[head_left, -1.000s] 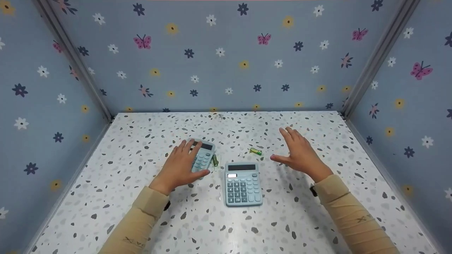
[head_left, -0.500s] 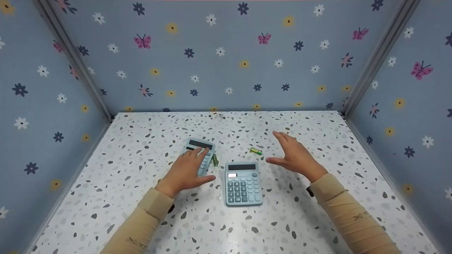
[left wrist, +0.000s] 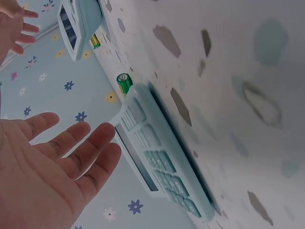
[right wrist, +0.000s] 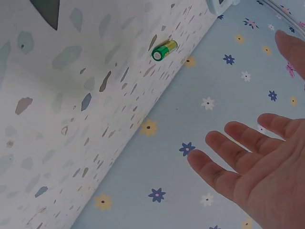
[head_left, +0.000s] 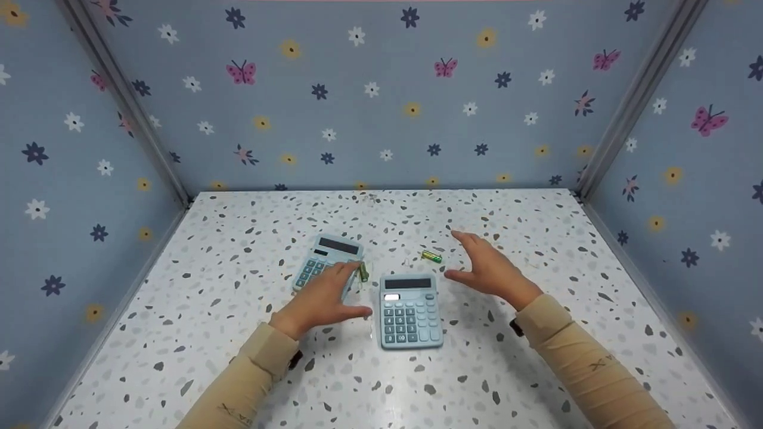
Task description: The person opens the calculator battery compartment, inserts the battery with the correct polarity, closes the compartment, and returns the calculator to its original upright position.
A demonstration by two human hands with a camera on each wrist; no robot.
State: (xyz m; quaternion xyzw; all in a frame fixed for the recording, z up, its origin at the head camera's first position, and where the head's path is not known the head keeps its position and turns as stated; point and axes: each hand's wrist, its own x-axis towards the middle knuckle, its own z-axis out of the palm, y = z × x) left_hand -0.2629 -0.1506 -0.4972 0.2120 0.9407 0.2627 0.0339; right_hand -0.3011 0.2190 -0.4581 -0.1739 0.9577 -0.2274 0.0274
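Observation:
Two light-blue calculators lie face up on the table. The tilted left calculator [head_left: 310, 271] is partly hidden under my left hand [head_left: 325, 301], which hovers over its lower right part with fingers extended and thumb spread. The other calculator [head_left: 411, 316] lies straight in the middle, just right of my left thumb. One green battery [head_left: 363, 272] is beside the left calculator's right edge, near my left fingertips. Another green-and-yellow battery [head_left: 431, 257] lies behind the middle calculator. My right hand [head_left: 492, 271] is held above the table to the right of that battery, fingers extended, holding nothing.
The speckled white table [head_left: 512, 369] ends at a flowered blue back wall [head_left: 369, 119]. Similar panels stand at left and right, joined by grey metal corner posts [head_left: 638, 95]. A small clear piece [head_left: 406, 261] lies left of the far battery.
My left hand has drawn back toward me and to the right, uncovering more of the left calculator. My right hand has shifted left and slightly nearer. Calculators and batteries stay put.

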